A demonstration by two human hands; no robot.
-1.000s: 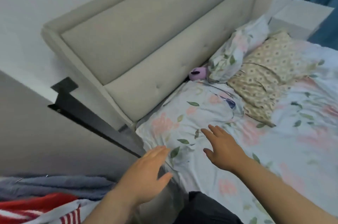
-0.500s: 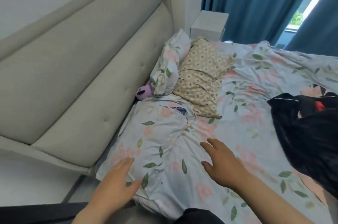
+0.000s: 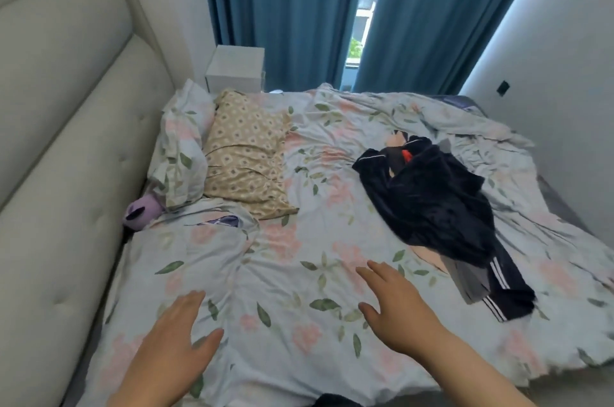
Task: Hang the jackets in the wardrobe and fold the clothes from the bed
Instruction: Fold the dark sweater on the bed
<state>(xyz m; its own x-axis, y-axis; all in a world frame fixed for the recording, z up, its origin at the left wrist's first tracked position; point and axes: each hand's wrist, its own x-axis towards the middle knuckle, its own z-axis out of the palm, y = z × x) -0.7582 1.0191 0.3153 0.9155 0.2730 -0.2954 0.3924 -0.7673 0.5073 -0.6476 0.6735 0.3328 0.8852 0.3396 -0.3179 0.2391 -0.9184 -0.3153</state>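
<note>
Both hands reach over the floral bedspread (image 3: pixel 289 273) with fingers straight and spread, holding nothing: left hand (image 3: pixel 172 337) near the headboard (image 3: pixel 66 147), right hand (image 3: pixel 395 310) nearer the heap of dark clothes (image 3: pixel 438 210) (white-striped trousers among them), which lies well apart toward the bed's right side.

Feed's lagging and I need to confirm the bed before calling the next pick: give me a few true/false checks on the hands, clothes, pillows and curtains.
1. The left hand and the right hand are both open and hold nothing. True.
2. The dark clothes lie against the headboard. False: they lie on the bed to the person's right, apart from the headboard.
3. A beige pillow lies beside a floral pillow. True.
4. The blue curtains are fully closed. False: a gap between them shows the window.
</note>
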